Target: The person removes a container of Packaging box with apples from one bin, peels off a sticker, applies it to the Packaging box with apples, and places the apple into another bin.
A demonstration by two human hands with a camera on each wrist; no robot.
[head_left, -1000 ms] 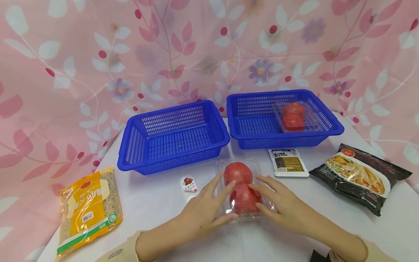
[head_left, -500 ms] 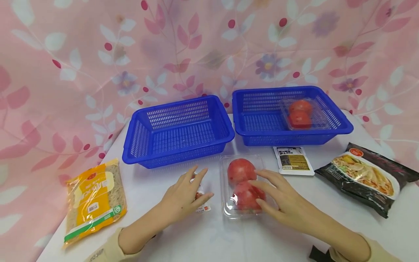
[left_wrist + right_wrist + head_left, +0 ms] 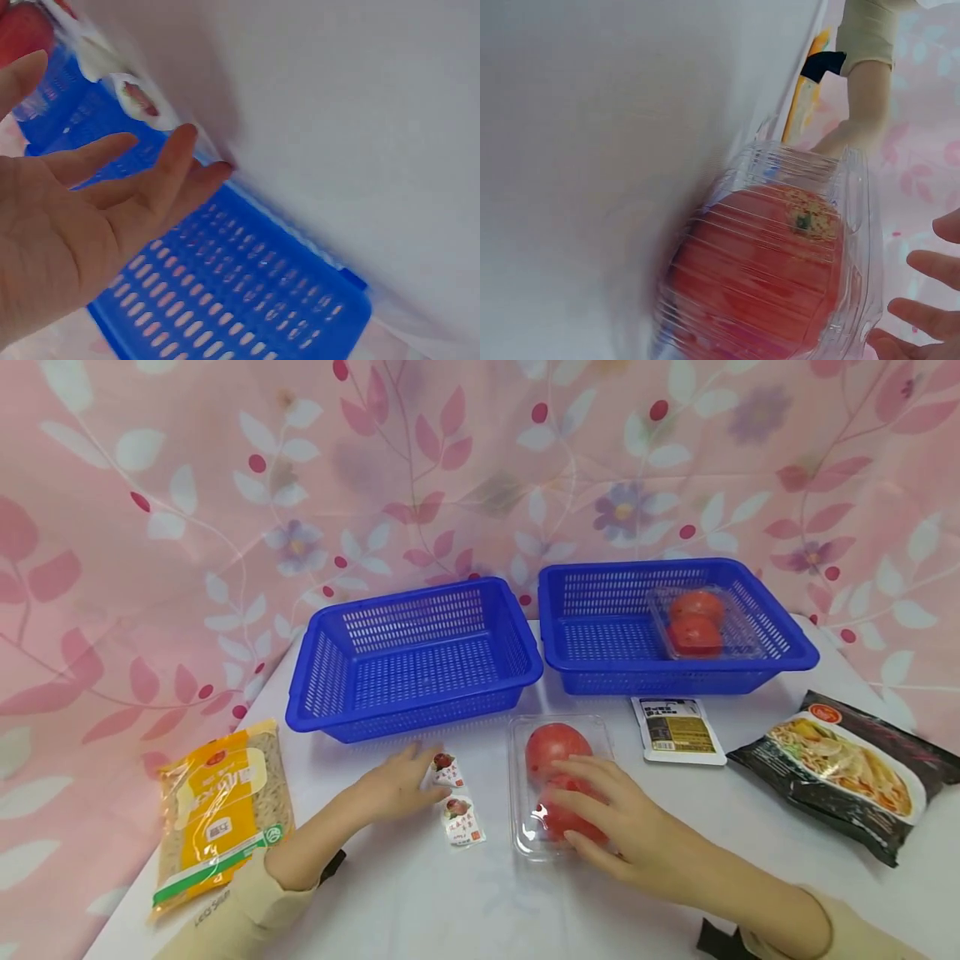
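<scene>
A clear plastic box (image 3: pixel 522 842) with two red tomatoes (image 3: pixel 557 748) lies on the table in front of me. Over its right half my right hand (image 3: pixel 626 822) hovers with fingers spread. In the right wrist view its fingertips (image 3: pixel 922 315) are close beside the lid; whether one touches it I cannot tell. My left hand (image 3: pixel 396 787) is left of the box, fingers loosely extended and holding nothing. Just right of it lies a strip of stickers (image 3: pixel 459 814) with fruit pictures, its edge near the fingers. In the left wrist view the left palm (image 3: pixel 45 240) shows.
A blue basket (image 3: pixel 420 718) stands at the back left with nothing in it. The right blue basket (image 3: pixel 675 681) holds another tomato box (image 3: pixel 738 635). A white-and-gold packet (image 3: pixel 678 732) and a black noodle bag (image 3: pixel 847 768) lie right; a yellow bag (image 3: pixel 225 810) lies left.
My left hand has left the tomato box and moved left, past the sticker strip, uncovering it. My right hand stays over the box. The head view has shifted slightly.
</scene>
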